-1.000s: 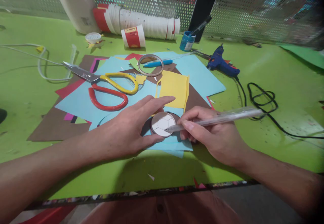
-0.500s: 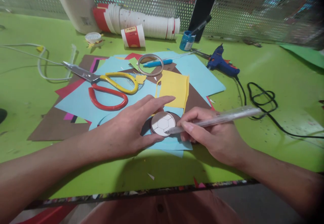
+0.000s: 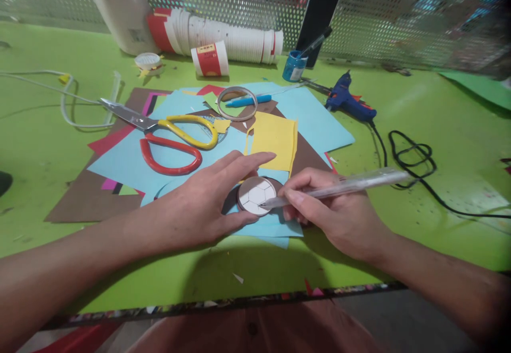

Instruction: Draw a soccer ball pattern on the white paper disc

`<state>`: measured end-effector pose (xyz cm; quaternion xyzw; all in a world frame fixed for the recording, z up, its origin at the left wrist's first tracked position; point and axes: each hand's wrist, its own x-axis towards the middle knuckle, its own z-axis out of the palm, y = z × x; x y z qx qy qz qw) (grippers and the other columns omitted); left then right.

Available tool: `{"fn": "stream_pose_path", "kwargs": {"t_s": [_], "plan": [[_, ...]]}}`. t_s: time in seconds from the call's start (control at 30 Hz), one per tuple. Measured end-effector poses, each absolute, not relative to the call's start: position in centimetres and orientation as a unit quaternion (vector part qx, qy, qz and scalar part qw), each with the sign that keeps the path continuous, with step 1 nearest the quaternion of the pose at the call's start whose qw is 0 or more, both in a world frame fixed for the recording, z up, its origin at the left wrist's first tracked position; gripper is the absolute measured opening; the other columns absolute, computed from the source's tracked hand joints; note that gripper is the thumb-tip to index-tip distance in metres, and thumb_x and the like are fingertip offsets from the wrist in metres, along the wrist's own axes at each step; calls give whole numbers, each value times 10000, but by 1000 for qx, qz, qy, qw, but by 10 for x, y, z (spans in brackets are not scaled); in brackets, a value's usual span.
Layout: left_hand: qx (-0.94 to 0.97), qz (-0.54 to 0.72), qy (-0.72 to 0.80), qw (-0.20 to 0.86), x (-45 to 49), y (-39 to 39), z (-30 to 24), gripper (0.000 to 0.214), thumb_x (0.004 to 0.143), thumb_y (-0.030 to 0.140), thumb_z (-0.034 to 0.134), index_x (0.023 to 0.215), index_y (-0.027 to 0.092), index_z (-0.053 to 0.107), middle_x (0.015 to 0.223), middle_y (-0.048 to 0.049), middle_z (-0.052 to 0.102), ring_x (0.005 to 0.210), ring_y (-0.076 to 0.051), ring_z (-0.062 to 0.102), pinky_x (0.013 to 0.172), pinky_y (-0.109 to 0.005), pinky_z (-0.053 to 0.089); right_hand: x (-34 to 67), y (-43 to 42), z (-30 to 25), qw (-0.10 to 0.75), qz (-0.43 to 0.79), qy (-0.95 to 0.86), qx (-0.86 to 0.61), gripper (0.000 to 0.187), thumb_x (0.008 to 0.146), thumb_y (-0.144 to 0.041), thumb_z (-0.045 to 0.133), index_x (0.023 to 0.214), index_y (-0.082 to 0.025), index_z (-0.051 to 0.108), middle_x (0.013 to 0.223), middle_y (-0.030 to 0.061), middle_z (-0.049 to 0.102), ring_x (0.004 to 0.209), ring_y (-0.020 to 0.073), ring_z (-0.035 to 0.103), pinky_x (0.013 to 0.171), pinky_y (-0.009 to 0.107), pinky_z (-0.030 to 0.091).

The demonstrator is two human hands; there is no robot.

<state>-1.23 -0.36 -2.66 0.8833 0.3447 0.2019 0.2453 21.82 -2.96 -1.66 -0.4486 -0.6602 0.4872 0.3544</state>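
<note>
A small white paper disc [image 3: 256, 194] with drawn football lines lies on light blue paper [image 3: 275, 224] near the table's front. My left hand [image 3: 202, 201] lies flat beside it, fingers stretched out, thumb and forefinger framing the disc's left side and pressing the paper. My right hand [image 3: 333, 212] is closed round a clear pen [image 3: 339, 187], whose tip rests on the disc's right part.
Sheets of coloured paper [image 3: 311, 118] spread behind, with yellow-and-red scissors [image 3: 167, 134], a tape ring [image 3: 237, 102] and a blue marker [image 3: 247, 99]. Further back lie stacked paper cups [image 3: 227, 36], a blue paint pot [image 3: 294, 65], a blue glue gun [image 3: 349, 103] with black cord [image 3: 415, 161], and a mesh wall.
The pen tip has shifted slightly on the disc. Both hands stay where they were.
</note>
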Motion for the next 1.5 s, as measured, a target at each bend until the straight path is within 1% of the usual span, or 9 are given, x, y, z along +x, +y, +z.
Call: {"fn": "stream_pose_path", "kwargs": {"t_s": [0.4,0.6,0.73,0.93,1.17,1.5], "plan": [[883,209,342,243,-13,-3,-29,704,888,328,660,1493,294,302,1345,-86,536,1127,-223,582,885,-332,530,219,-30,-16,346,502,-657,-444,125,892,-172,580,776,-165,627,610,-34,625,540,67,523,494,191,413],[885,212,337,241,-13,-3,-29,718,884,310,664,1497,312,289,1357,-83,528,1164,-236,565,855,-323,539,219,-29,-15,343,509,-656,-440,120,887,-165,577,777,-165,625,610,-32,630,540,68,534,496,188,420],[885,210,338,243,-13,-3,-29,723,882,305,666,1498,304,289,1343,-85,529,1129,-228,575,885,-342,530,219,-30,-15,352,497,-661,-437,137,894,-160,566,770,-168,623,614,-33,632,536,67,521,495,194,419],[885,206,339,244,-13,-3,-29,728,884,308,661,1504,321,279,1340,-85,523,1082,-224,588,853,-342,533,218,-30,-14,356,488,-659,-449,132,891,-175,575,770,-164,626,619,-31,632,526,66,509,482,196,415],[886,203,340,240,-14,-3,-29,753,873,305,674,1509,337,272,1378,-80,506,1119,-232,578,875,-349,534,218,-29,-15,348,496,-658,-447,133,890,-175,574,767,-168,623,611,-34,628,529,67,518,486,194,416],[890,210,330,234,-14,-4,-29,727,891,303,659,1512,320,281,1387,-98,510,1174,-253,565,893,-359,536,218,-29,-12,333,508,-651,-455,116,868,-192,589,759,-178,622,597,-25,633,521,86,537,482,212,426]]}}
